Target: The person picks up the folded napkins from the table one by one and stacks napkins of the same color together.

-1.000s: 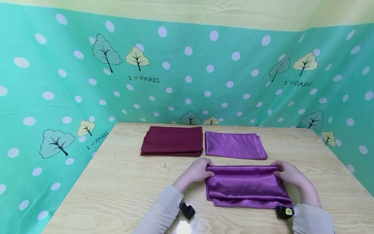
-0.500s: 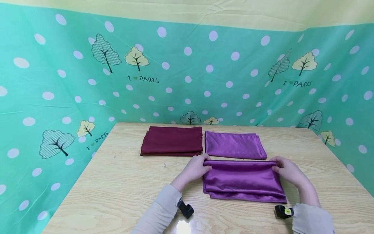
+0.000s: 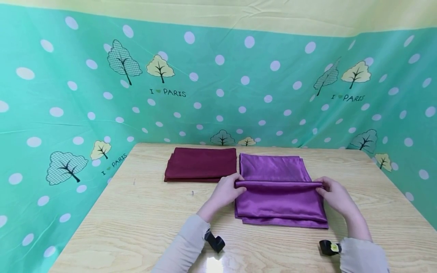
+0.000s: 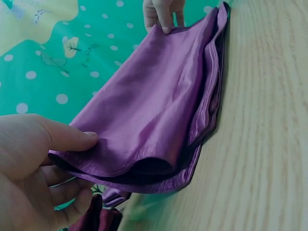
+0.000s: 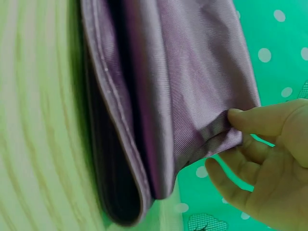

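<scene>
A folded, shiny purple cloth (image 3: 280,203) hangs between my two hands over the table. My left hand (image 3: 228,191) pinches its far left corner, thumb on the near face and fingers behind. At the far right corner my right hand (image 3: 336,195) pinches it the same way. In the left wrist view the cloth (image 4: 139,106) shows several layers, looped open at the side. The right wrist view has its layered edge beside the thumb (image 5: 255,118). Behind it lies a second folded purple cloth (image 3: 273,167), its near part hidden by the held one.
A folded dark red cloth (image 3: 201,163) lies at the back of the wooden table (image 3: 143,220), left of the second purple cloth. A green dotted curtain (image 3: 218,83) stands along the table's back and sides.
Both hands have carried the purple cloth away from me and slightly left. Its upper edge now overlaps the near part of the purple cloth at the back.
</scene>
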The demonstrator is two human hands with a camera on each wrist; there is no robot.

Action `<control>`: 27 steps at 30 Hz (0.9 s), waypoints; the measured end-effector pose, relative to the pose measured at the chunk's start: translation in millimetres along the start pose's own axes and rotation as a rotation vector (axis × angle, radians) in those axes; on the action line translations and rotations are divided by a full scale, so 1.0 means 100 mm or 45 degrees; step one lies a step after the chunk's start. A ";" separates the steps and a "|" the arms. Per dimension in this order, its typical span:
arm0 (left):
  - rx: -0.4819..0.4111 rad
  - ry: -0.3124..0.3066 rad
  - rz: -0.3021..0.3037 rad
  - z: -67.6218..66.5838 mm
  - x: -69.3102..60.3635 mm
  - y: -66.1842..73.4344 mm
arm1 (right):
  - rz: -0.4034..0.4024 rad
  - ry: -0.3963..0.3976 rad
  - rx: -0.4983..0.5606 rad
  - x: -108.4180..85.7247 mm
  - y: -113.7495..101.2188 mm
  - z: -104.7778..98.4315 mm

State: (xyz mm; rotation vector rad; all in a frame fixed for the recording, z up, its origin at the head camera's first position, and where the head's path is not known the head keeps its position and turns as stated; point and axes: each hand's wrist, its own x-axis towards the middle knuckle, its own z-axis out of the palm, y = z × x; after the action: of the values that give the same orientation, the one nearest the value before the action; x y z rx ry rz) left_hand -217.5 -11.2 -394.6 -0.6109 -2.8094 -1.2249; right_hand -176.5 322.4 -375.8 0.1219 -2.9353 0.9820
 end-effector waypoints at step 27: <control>-0.067 0.146 0.009 -0.17 0.02 -0.05 | -0.043 0.392 0.085 0.07 -0.15 0.10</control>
State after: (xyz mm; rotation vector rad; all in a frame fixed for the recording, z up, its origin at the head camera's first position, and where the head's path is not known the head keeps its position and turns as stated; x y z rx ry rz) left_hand -224.1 -26.1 -386.0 -0.5345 -2.6870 -1.2928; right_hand -182.3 303.6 -374.1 0.0193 -2.6155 0.9941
